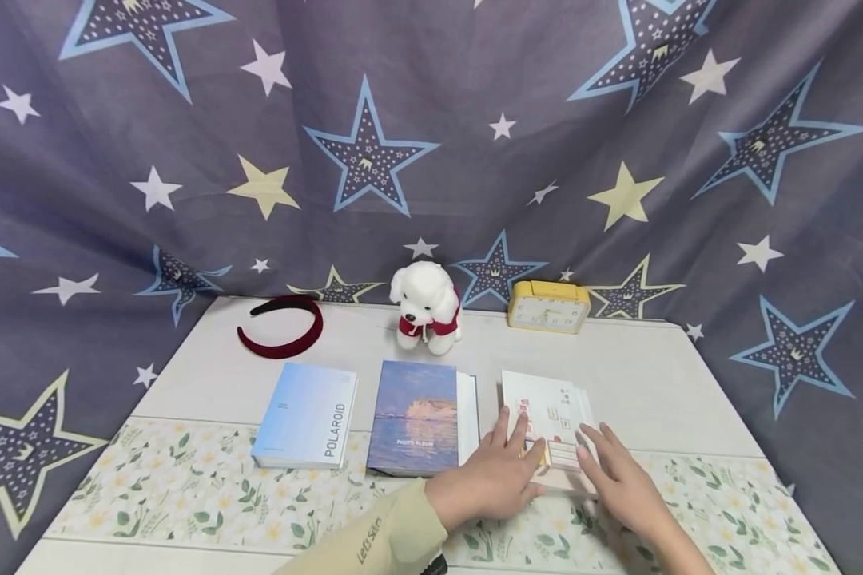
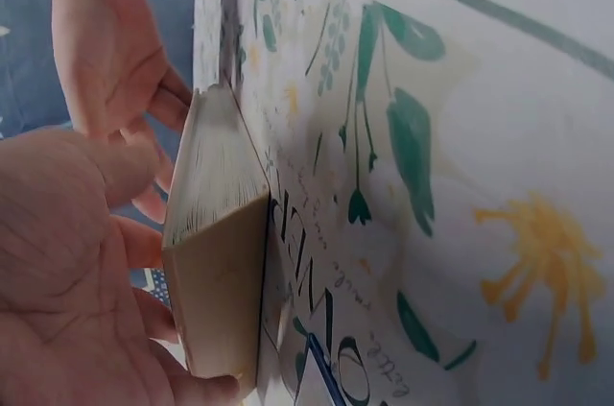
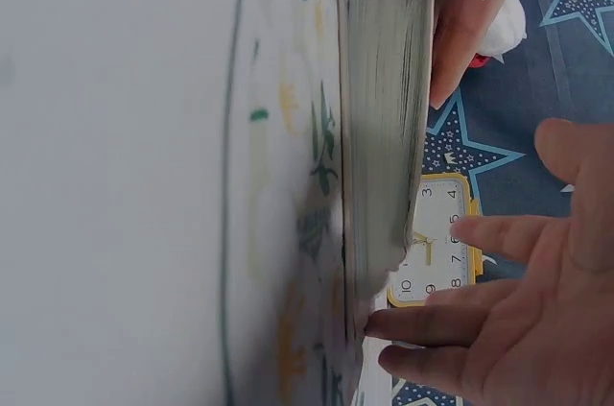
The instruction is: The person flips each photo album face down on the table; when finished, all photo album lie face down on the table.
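A thick white album (image 1: pixel 539 391) with small red and black prints lies on the right side of the table. My left hand (image 1: pixel 485 479) reaches across its lower left, fingers spread and resting on the cover. In the left wrist view, one fingertip of that hand comes down beside the album's beige side (image 2: pixel 221 300). My right hand (image 1: pixel 627 487) is at the album's right edge, its fingers extended and relaxed. The page block (image 3: pixel 384 118) shows in the right wrist view, with right fingertips close to its far corner. Both hands cover part of the album's lower half.
Left of the white album lie a purple-blue photo album (image 1: pixel 413 415) and a pale blue Polaroid album (image 1: pixel 308 415). Behind them are a dark red headband (image 1: pixel 295 343), a white plush dog (image 1: pixel 426 299) and a yellow clock (image 1: pixel 549 307). A starry curtain (image 1: pixel 431 160) hangs behind the table.
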`<action>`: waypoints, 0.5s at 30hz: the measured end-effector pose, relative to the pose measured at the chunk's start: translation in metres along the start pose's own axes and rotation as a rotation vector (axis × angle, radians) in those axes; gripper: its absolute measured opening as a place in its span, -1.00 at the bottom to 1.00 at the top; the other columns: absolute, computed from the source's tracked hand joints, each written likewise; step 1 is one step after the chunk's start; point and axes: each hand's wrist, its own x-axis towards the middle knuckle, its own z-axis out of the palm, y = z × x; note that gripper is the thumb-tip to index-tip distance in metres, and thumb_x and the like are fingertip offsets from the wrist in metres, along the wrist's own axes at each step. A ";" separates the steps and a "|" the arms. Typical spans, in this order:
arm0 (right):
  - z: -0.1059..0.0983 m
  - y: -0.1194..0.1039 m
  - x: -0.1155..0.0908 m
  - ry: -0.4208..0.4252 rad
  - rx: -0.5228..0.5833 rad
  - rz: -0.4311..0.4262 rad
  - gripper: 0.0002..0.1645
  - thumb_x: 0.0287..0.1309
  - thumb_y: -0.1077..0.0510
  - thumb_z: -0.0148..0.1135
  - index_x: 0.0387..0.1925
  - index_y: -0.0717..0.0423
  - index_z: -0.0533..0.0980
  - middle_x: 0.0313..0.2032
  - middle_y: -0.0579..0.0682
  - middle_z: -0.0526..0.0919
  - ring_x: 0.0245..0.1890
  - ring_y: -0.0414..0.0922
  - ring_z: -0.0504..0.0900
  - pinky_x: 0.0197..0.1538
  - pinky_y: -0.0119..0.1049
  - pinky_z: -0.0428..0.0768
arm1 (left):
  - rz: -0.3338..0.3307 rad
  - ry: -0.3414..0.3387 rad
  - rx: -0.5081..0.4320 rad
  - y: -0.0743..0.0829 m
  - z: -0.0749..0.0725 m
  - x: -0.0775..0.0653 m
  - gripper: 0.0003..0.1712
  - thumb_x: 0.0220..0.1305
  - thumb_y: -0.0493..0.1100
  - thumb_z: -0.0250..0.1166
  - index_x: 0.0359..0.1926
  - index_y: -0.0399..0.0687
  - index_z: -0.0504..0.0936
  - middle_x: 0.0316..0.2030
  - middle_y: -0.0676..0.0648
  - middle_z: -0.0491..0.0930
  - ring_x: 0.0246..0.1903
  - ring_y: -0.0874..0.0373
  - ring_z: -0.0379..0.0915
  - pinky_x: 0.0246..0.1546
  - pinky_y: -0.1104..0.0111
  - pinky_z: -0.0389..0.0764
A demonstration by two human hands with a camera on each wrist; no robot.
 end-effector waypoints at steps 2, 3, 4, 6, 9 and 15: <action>0.000 0.001 0.001 0.015 0.070 0.029 -0.13 0.41 -0.35 -0.27 0.47 0.15 0.12 0.48 0.37 -0.13 0.42 0.36 -0.03 0.30 0.35 0.06 | -0.002 0.008 0.031 0.001 0.000 0.000 -0.34 0.47 0.20 -0.09 0.49 0.11 0.19 0.51 -0.23 -0.13 0.48 -0.26 -0.37 0.36 0.11 0.22; 0.000 0.001 0.001 0.024 0.104 0.044 -0.13 0.40 -0.35 -0.29 0.48 0.15 0.11 0.48 0.35 -0.14 0.43 0.35 -0.07 0.32 0.33 0.03 | -0.004 0.013 0.049 0.002 0.001 0.000 -0.36 0.48 0.17 -0.09 0.49 0.12 0.19 0.51 -0.22 -0.10 0.47 -0.26 -0.34 0.34 0.11 0.25; 0.000 0.000 0.001 0.033 0.134 0.060 -0.13 0.40 -0.35 -0.30 0.48 0.14 0.09 0.49 0.33 -0.13 0.44 0.34 -0.11 0.33 0.32 0.01 | -0.008 0.021 0.059 0.002 0.001 0.000 -0.37 0.48 0.15 -0.07 0.48 0.12 0.21 0.51 -0.21 -0.08 0.47 -0.26 -0.31 0.32 0.12 0.28; 0.000 0.001 0.001 0.060 0.207 0.096 -0.13 0.39 -0.36 -0.28 0.48 0.11 0.10 0.49 0.29 -0.11 0.46 0.31 -0.13 0.33 0.32 0.01 | -0.013 0.038 0.074 0.002 0.001 0.000 -0.39 0.47 0.12 -0.02 0.46 0.14 0.24 0.50 -0.19 -0.04 0.47 -0.26 -0.25 0.29 0.15 0.32; -0.001 0.002 0.001 0.059 0.282 0.136 -0.08 0.35 -0.42 -0.32 0.49 0.08 0.07 0.49 0.27 -0.08 0.45 0.32 -0.12 0.32 0.34 0.01 | -0.010 0.060 0.074 0.001 0.001 0.000 -0.39 0.45 0.10 0.04 0.44 0.12 0.27 0.48 -0.20 0.01 0.46 -0.27 -0.20 0.29 0.17 0.34; -0.005 0.004 0.004 0.025 0.403 0.214 0.05 0.26 -0.53 -0.42 0.52 0.07 0.01 0.49 0.24 -0.03 0.47 0.26 -0.13 0.39 0.27 -0.08 | -0.003 0.082 -0.008 -0.004 0.000 0.001 -0.38 0.38 0.08 0.15 0.41 0.09 0.34 0.47 -0.22 0.06 0.44 -0.29 -0.15 0.23 0.14 0.41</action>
